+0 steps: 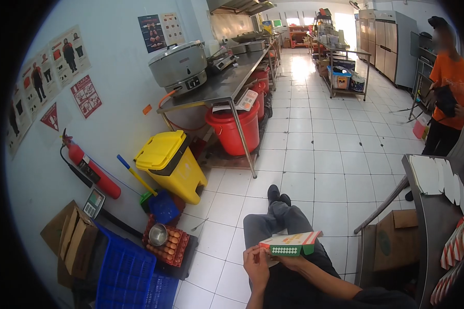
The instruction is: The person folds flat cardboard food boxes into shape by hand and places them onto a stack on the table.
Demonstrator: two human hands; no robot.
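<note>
While the person's legs (299,219) stretch forward, the left hand (257,266) pinches the left end of a printed carton (294,248) between thumb and fingers (252,253). The carton is at the fingers, above the legs, its green patterned side facing the person and its red-striped end pointing right. The right hand (292,262) is at the carton's near lower edge; its fingertips are hidden beneath, so how far they curl cannot be told.

To the right of the fingers, a steel table (434,226) bears white cardboard sheets (438,177) toward its far end and striped cartons (461,239) nearer. Under its top, also right of the fingers, stands a brown cardboard box (394,239).

Well to the left of the fingers, a metal bowl (158,235) sits with eggs (172,246) on a red tray (180,256), just beside a blue crate (123,268). Farther ahead on that side is a yellow bin (172,159). Far ahead and right of the fingers, another person (451,87) in an orange top holds something dark.
</note>
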